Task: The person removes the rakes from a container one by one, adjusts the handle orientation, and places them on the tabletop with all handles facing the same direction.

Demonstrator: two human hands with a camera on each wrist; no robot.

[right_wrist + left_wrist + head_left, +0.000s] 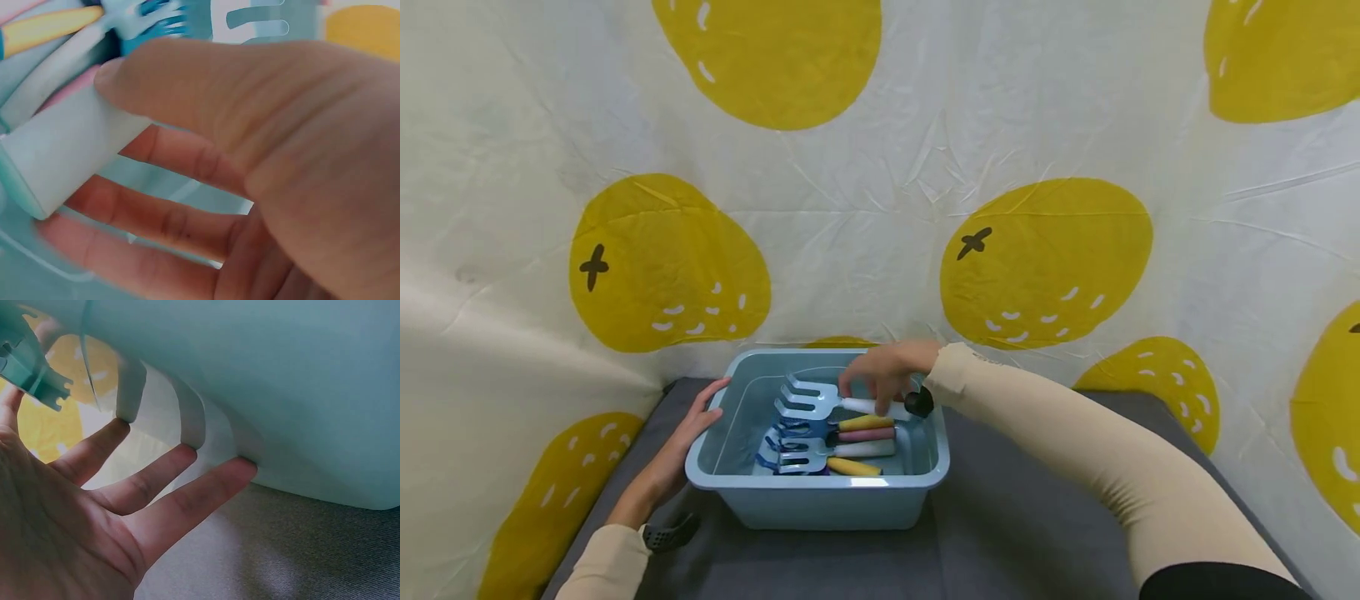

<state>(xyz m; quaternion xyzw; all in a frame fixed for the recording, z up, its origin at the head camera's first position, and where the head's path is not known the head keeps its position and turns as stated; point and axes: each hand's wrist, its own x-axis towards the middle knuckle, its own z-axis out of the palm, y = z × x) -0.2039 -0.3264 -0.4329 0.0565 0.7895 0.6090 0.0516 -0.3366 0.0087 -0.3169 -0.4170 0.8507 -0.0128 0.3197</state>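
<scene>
My right hand (887,371) is over the right half of a light blue plastic tub (820,482). It grips the white handle of a hand rake (826,402), thumb on one side and fingers on the other in the right wrist view. The rake's pale blue tines point left. Below it in the tub lie several more garden hand tools, among them a pale blue hand rake (808,454) and tools with a pink handle (867,435) and a yellow handle (854,467). My left hand (681,442) touches the tub's left side, its fingers (194,500) nearly straight and spread against the outer wall.
The tub stands on a dark grey cloth-covered surface (1000,525). Behind it hangs a white sheet (850,275) printed with yellow fruit shapes. A black strap (670,533) circles the left wrist, and a black round piece (919,402) sits at the right wrist.
</scene>
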